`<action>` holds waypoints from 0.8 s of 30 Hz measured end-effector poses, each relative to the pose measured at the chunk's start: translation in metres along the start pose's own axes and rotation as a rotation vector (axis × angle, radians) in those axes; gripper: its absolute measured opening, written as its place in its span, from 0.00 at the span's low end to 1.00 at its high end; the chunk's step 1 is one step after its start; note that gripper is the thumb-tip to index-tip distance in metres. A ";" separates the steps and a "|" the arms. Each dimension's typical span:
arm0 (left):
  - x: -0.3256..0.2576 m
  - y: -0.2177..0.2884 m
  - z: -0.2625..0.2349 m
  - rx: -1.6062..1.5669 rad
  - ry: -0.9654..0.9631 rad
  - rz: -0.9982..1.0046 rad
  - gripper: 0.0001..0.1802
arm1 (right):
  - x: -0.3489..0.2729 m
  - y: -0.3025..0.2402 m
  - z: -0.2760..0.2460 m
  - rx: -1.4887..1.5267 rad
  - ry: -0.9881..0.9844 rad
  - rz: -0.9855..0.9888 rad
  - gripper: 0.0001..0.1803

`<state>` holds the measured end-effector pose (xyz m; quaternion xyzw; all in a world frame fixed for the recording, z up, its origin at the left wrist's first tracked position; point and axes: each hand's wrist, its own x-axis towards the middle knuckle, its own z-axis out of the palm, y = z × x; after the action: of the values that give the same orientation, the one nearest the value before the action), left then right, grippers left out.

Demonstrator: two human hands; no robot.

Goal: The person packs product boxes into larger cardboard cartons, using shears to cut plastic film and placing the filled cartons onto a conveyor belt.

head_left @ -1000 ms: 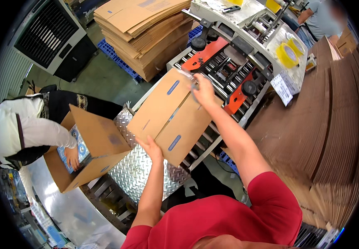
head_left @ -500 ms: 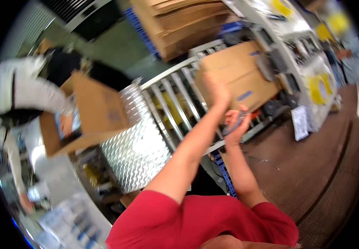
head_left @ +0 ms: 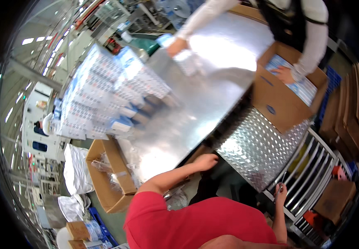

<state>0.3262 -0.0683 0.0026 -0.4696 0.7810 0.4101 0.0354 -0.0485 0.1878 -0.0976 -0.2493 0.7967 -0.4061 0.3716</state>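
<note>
Tread plate (head_left: 252, 151): 1 carton (head_left: 266, 97) atop, open for a co-worker's hand (head_left: 285, 74); left hand (head_left: 205, 162) beside, loosely curled, seemingly empty; right hand (head_left: 282, 195) beside, closed round a small tool (head_left: 280, 188).

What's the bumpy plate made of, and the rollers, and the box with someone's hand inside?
The plate seems metal: shiny, with raised bumps catching the light. The rollers look like smooth metal from their bright streaks, though plastic is possible. The box is probably cardboard: dull brown, thin flat walls.

Room above plate (head_left: 262, 149), carton (head_left: 285, 107) beyond
</note>
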 end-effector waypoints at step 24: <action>-0.066 0.011 -0.371 1.028 0.381 0.727 0.33 | 0.011 -0.311 0.276 0.760 -0.223 -0.085 0.12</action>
<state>0.4772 -0.2694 0.2833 -0.1633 0.9790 -0.1196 -0.0245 0.1941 -0.1168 0.0481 -0.1695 0.5333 -0.6576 0.5044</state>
